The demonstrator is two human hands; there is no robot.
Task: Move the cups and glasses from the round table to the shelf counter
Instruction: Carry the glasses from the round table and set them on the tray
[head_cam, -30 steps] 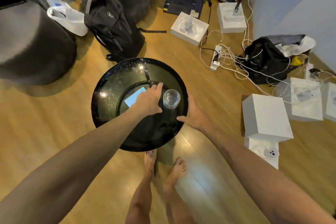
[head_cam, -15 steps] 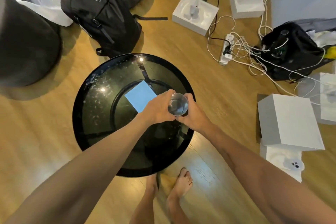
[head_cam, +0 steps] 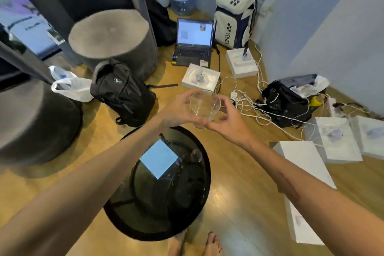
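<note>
glass (head_cam: 204, 104) between the hands: clear, smooth. bench (head_cam: 128, 212) below them: glossy black, reflective. floor (head_cam: 232, 203): polished wood. backpack (head_cam: 122, 93) left of hands: matt black cloth.

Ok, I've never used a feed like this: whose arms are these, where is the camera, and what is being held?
There is no machine here. One wide camera on the person's head looks down at their own bare arms. The left hand and the right hand together hold a clear glass in the air, above the floor beyond the round table. A light blue square patch shows on the dark tabletop. A black backpack, a laptop and white boxes sit on the floor.
</note>
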